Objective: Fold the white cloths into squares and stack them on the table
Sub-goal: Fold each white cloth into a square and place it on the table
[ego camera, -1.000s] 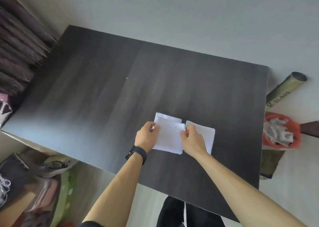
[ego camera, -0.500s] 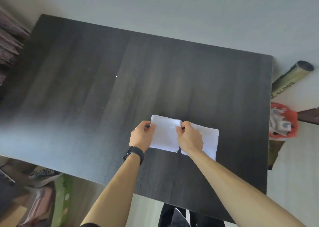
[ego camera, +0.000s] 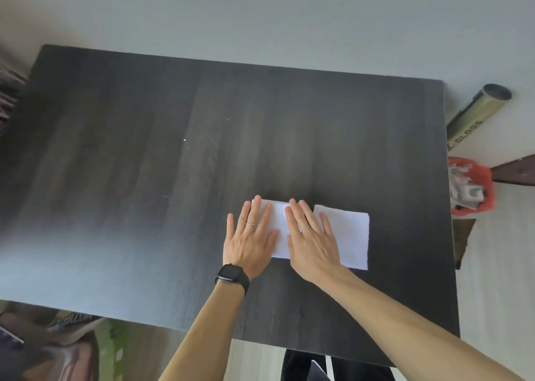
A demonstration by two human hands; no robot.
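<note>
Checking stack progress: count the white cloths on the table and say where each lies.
2. The first cloth lies under the left hand and right hand, both flat on it; the second cloth lies beside it on the right, partly under the right hand. Others may hide beneath.

"GLASS" on gold tube (ego camera: 474, 114)

An orange bin (ego camera: 487, 183) holds crumpled white scraps (ego camera: 463, 189), with a gold-green tube (ego camera: 477, 114) lettered GLASS just beyond it and a dark wooden plank (ego camera: 515, 172) at its right.
</note>
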